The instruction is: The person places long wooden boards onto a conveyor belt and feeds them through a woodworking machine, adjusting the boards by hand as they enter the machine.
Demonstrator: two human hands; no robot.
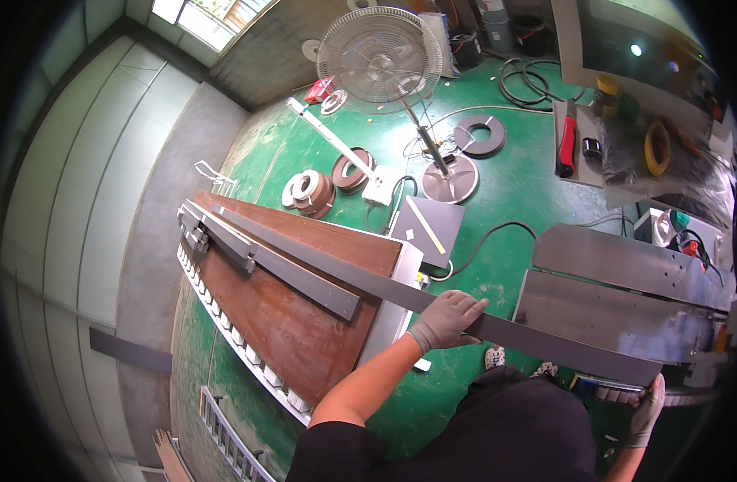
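Note:
A long, narrow dark grey board [561, 347] runs from the brown-topped table on the left across my body to the metal-topped machine on the right. My left hand [447, 320], in a pale glove, grips it near its middle, fingers over the upper side. At the board's right end, my gloved right hand [648, 408] is closed on the corner, its fingers partly hidden. The board's far part rests over the brown table [296, 345]. Beside it there lie more grey strips [304, 281], one with holes near its end.
White rollers [236, 333] line the table's left edge. Beyond stand a pedestal fan [380, 68] and several rolls of edging [312, 193]. Metal plates [601, 309] cover the machine at right; a red-handled cutter [567, 145] lies behind them. A cable [493, 233] crosses the green floor.

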